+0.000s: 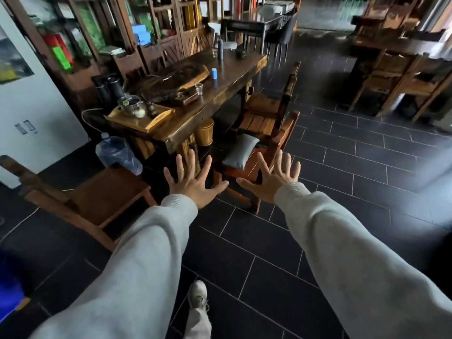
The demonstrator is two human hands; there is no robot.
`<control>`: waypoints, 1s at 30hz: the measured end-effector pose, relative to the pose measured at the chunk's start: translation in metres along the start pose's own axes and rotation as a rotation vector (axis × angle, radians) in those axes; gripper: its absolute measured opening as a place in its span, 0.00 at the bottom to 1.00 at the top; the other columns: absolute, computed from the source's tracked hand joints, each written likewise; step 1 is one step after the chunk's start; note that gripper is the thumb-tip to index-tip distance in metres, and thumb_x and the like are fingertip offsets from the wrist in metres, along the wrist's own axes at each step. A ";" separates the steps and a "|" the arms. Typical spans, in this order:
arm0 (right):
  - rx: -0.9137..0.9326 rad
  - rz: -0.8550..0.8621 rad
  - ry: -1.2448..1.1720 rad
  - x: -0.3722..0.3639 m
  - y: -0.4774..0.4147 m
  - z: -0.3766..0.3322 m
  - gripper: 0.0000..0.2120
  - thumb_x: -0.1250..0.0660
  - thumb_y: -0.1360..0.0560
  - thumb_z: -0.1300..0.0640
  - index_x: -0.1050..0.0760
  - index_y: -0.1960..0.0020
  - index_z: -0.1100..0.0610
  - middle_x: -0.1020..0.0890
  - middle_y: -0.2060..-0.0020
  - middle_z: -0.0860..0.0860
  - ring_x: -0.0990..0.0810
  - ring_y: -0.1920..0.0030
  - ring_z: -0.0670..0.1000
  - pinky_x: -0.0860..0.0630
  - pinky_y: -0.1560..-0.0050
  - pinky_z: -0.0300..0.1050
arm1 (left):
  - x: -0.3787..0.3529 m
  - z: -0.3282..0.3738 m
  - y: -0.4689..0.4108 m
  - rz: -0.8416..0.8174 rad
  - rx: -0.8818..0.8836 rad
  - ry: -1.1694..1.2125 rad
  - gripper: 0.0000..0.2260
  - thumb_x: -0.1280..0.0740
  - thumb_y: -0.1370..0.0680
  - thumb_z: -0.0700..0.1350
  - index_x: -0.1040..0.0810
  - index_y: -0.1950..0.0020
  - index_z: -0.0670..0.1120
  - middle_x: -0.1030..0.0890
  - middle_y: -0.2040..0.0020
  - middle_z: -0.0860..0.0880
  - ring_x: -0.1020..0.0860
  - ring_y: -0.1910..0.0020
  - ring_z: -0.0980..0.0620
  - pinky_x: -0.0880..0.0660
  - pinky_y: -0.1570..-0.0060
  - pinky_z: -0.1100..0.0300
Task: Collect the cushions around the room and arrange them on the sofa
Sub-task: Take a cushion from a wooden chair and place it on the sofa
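Note:
A small grey cushion (241, 151) lies on the seat of a wooden chair (269, 133) beside a long wooden table (215, 94). My left hand (193, 179) and my right hand (271, 178) are stretched out in front of me, fingers spread wide, both holding nothing. The cushion sits just beyond and between the two hands, not touched by either. Both arms are in light grey sleeves. No sofa is in view.
Another wooden chair (97, 199) stands at the left, with a large water bottle (117, 155) behind it. The table carries a tea tray (141, 116), glasses and a blue cylinder (214, 73). Shelves line the back left. More wooden furniture (396, 69) stands at the far right on the dark tiled floor.

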State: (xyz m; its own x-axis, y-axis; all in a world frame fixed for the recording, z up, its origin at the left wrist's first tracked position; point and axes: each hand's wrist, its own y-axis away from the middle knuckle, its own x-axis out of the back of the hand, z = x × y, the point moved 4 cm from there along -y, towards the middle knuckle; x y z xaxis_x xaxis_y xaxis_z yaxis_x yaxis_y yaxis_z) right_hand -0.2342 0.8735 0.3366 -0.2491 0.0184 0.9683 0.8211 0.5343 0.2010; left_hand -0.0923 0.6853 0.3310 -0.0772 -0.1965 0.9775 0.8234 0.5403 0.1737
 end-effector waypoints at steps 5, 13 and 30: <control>-0.064 -0.056 -0.009 -0.011 -0.119 -0.027 0.59 0.61 0.40 0.11 0.68 0.16 0.38 0.69 0.17 0.59 0.71 0.18 0.64 0.70 0.23 0.69 | 0.002 -0.028 -0.126 -0.058 -0.002 0.048 0.43 0.56 0.26 0.80 0.68 0.17 0.64 0.75 0.18 0.49 0.74 0.20 0.40 0.68 0.24 0.31; -0.179 -0.064 -0.095 0.002 -0.294 -0.043 0.63 0.63 0.46 0.08 0.67 0.17 0.35 0.65 0.15 0.59 0.68 0.17 0.64 0.68 0.23 0.70 | 0.022 -0.060 -0.313 -0.132 -0.002 0.072 0.44 0.56 0.26 0.81 0.64 0.16 0.63 0.72 0.16 0.48 0.73 0.19 0.39 0.68 0.24 0.31; -0.154 -0.373 -0.047 -0.094 -0.690 0.055 0.60 0.58 0.42 0.12 0.65 0.16 0.38 0.62 0.15 0.57 0.66 0.16 0.61 0.68 0.22 0.68 | -0.158 0.021 -0.622 -0.395 0.378 0.490 0.44 0.55 0.28 0.82 0.63 0.17 0.66 0.68 0.15 0.51 0.65 0.16 0.40 0.62 0.23 0.30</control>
State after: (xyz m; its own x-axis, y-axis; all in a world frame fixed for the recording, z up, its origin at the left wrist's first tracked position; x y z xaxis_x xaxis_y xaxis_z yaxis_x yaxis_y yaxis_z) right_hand -0.8053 0.5493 0.0986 -0.5646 -0.1115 0.8178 0.7366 0.3789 0.5602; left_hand -0.6037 0.3975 0.0714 0.0048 -0.7303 0.6831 0.5293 0.5814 0.6179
